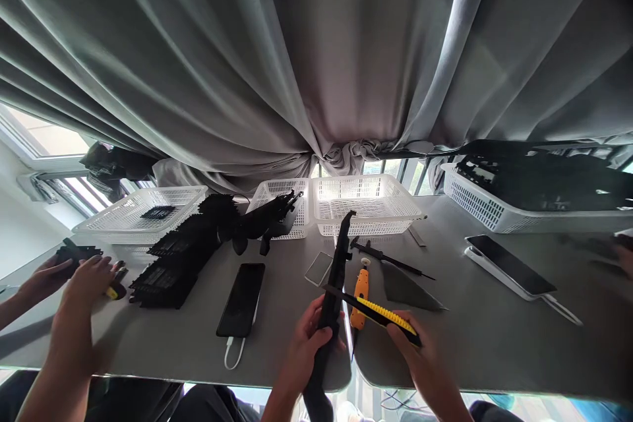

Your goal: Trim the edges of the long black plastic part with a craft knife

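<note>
Long black plastic strip [332,297], ridged yellow-black utility knife [380,312] across it.

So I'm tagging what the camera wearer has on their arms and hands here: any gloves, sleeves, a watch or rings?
Both are bare. The left hand and the right hand wear no gloves, and no ring or watch shows. The forearms are uncovered down to the bottom edge of the picture, so no sleeve is in view. The pair of arms at the far left belongs to another person.
</note>
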`<state>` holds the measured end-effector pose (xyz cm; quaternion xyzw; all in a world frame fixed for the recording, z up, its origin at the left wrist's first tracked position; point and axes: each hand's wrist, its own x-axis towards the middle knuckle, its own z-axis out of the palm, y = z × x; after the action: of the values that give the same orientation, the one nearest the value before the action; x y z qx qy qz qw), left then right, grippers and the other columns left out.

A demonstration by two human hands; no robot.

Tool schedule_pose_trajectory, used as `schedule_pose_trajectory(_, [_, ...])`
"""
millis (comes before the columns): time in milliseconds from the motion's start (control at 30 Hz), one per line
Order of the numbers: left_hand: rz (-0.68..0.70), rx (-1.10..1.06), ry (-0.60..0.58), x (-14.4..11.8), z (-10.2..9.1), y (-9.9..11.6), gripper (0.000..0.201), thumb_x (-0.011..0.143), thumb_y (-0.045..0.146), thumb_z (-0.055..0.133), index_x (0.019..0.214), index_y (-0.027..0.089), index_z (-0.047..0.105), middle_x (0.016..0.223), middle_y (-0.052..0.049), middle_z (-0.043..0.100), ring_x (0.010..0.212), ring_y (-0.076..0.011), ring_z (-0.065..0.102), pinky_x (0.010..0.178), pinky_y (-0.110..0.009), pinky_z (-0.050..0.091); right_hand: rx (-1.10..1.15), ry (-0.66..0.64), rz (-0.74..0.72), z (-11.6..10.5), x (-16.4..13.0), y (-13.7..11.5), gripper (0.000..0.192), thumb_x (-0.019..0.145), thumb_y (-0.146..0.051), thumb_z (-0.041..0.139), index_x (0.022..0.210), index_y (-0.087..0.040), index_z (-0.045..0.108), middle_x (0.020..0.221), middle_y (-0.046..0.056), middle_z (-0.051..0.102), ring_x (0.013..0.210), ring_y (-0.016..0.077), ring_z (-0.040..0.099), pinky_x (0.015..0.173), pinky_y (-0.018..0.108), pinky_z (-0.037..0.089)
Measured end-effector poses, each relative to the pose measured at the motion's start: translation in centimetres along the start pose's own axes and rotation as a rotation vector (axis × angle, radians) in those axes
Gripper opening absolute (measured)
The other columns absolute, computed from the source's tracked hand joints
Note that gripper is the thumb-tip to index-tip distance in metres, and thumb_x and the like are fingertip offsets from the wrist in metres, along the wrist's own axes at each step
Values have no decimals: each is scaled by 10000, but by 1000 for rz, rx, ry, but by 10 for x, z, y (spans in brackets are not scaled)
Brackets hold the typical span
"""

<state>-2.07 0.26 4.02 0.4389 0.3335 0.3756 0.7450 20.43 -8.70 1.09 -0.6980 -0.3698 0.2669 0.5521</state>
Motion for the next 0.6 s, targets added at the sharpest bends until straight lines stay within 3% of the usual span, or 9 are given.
schedule_pose_trajectory(133, [14, -60, -60, 0, -3, -3, 474, 813, 328, 865, 1219, 238, 638, 1065, -67, 783, 777, -209, 744, 801, -362, 552, 48, 82, 18, -1, 2, 4, 555, 884, -777, 665, 1020, -243, 732, 942, 45, 745, 886, 259, 671, 790, 311, 562])
schedule_pose_trajectory(233, [18, -49, -52, 2, -6, -10, 525, 888, 482, 843, 1279, 220, 610, 861, -38, 750, 723, -201, 711, 723, -330, 523, 55, 50, 14, -1, 1, 8, 569, 874, -787, 679, 1015, -239, 735, 823, 20, 690, 772, 228, 629, 717, 303, 541])
schedule_pose_trajectory(333, [-8, -31, -17, 3, -7, -13, 665, 900, 606, 819, 1367, 191, 592, 753, -16, 704, 620, -180, 659, 625, -300, 479, 61, 9, -15, 0, 1, 9, 600, 851, -807, 693, 1006, -230, 740, 829, 23, 687, 749, 221, 620, 684, 306, 529])
schedule_pose_trajectory(433, [-24, -27, -8, 4, -3, -11, 710, 878, 643, 834, 1364, 183, 595, 789, -32, 720, 613, -174, 662, 605, -289, 474, 57, -22, -58, 4, 0, 6, 573, 821, -790, 738, 978, -239, 745, 913, 47, 737, 827, 243, 666, 736, 312, 550])
schedule_pose_trajectory(600, [12, -40, 41, 4, 4, -6, 484, 878, 575, 867, 1023, 213, 580, 891, -30, 742, 606, -117, 625, 600, -253, 472, -7, -127, -131, 12, -6, 0, 464, 848, -712, 746, 936, -256, 749, 933, 71, 770, 877, 274, 698, 789, 342, 563])
